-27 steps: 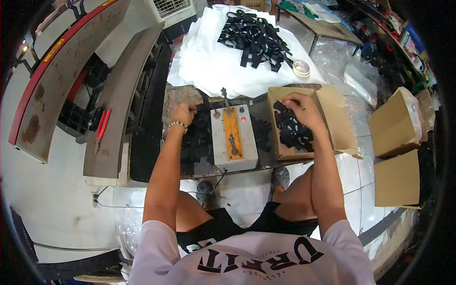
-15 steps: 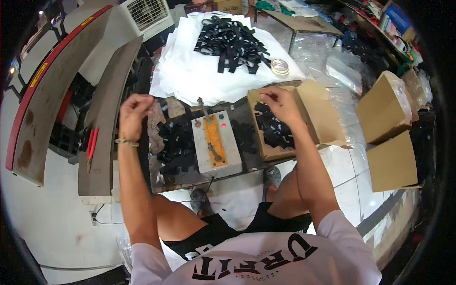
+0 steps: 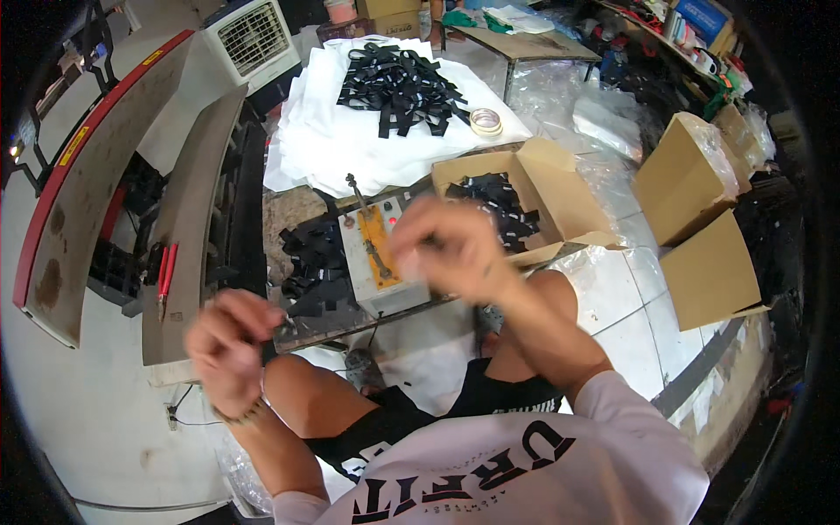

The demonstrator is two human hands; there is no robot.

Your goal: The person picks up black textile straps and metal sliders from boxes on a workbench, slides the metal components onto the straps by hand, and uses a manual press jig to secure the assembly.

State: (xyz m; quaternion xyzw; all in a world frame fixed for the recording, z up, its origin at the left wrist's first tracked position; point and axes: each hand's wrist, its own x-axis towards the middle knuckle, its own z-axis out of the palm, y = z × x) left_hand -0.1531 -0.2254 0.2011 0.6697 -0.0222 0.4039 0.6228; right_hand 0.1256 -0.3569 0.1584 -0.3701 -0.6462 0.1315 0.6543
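My left hand (image 3: 229,346) is in the air off the table's near left corner, its fingers curled and blurred by motion. Over the right side of a grey metal box device (image 3: 389,300) hovers my right hand (image 3: 455,249), also smeared, so I cannot make out anything in its fingers. An orange plate (image 3: 374,245) with a metal lever is mounted on the device. Left of it lies a heap of short black strap pieces (image 3: 313,262). More black strap pieces (image 3: 494,201) fill an open cardboard box (image 3: 560,201) on the right.
Behind the device, white sheets (image 3: 306,144) carry a large pile of black straps (image 3: 398,87) and tape rolls (image 3: 486,122). Red-handled pliers (image 3: 167,271) rest on a long board to the left. Open cardboard cartons (image 3: 713,280) stand at the right.
My left hand has moved down toward me, away from the table. My right hand has left the cardboard box and come left and nearer, over the device. The view has shifted slightly.
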